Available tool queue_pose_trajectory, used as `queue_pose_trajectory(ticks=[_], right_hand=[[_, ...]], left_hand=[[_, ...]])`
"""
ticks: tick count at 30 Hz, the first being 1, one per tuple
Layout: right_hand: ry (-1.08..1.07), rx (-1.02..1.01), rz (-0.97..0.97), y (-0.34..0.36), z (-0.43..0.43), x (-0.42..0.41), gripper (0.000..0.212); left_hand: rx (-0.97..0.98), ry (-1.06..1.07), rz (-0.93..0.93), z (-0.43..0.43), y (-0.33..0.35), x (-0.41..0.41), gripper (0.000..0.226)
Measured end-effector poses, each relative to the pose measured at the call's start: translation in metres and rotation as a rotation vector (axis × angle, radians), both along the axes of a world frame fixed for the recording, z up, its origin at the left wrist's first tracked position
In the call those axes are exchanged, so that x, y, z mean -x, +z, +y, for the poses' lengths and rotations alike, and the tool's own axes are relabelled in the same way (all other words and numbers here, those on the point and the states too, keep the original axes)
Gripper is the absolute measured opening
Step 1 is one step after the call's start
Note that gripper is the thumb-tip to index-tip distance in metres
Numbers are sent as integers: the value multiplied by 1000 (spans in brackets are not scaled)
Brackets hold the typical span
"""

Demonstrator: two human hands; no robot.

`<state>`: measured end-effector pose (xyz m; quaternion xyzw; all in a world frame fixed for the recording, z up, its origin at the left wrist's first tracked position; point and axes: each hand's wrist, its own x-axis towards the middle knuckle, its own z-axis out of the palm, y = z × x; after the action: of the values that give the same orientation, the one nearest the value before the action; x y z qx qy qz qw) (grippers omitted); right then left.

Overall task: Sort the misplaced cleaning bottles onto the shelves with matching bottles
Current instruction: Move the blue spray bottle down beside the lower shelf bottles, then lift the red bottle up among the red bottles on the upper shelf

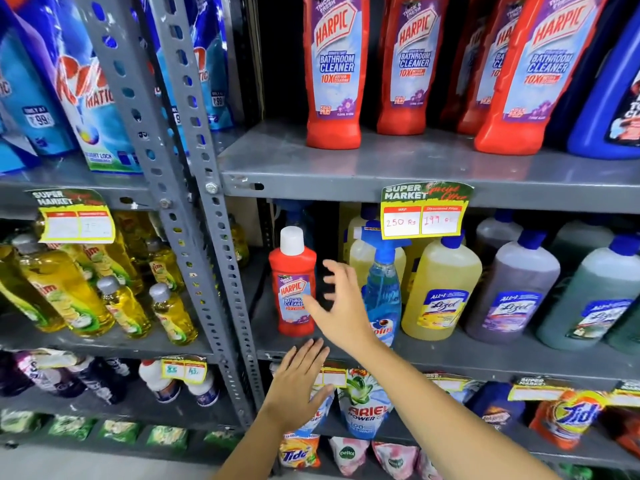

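Note:
A small red Harpic bottle [292,282] with a white cap stands upright at the left end of the middle shelf [485,355], beside a blue Colin spray bottle [382,289] and Lizol bottles [441,292]. My right hand [341,306] hovers just right of the red bottle, fingers spread, holding nothing. My left hand [299,382] is lower, open, in front of the shelf edge below the bottle. On the upper shelf [398,168] stand several large red Harpic bottles [334,71].
A grey perforated steel upright [207,209] divides the racks. Yellow Vim bottles [86,292] fill the left middle shelf. A price tag [424,213] hangs from the upper shelf edge. Detergent pouches [367,407] sit on the lower shelf. A blue bottle [613,98] stands far right above.

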<state>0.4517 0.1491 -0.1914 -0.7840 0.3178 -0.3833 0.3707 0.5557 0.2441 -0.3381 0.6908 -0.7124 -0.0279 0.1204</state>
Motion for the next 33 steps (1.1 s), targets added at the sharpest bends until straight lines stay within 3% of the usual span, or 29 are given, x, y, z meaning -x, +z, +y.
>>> queue_pose_trajectory(ticks=[2,4,10,16,20,28,33], right_hand=[[13,-151,64,5,-9,-16,91],[49,-257,93,5,-18,-26,99],[2,-334,64,-10,-25,-40,57],[-18,-214,-27,-3,-6,-25,50],[117,-113,-134,57,9,6,42],[156,240,-525,254,22,99,38],[41,389,-555,335,-17,130,39]], left_hand=[[-4,-10,-8,-2,2,1,70],[1,-15,2,-3,5,0,68],[-16,20,21,-1,6,3,69],[-59,15,22,2,12,6,75],[-132,18,64,-2,42,4,77],[397,-53,18,-2,232,1,55],[763,-93,40,5,317,13,45]])
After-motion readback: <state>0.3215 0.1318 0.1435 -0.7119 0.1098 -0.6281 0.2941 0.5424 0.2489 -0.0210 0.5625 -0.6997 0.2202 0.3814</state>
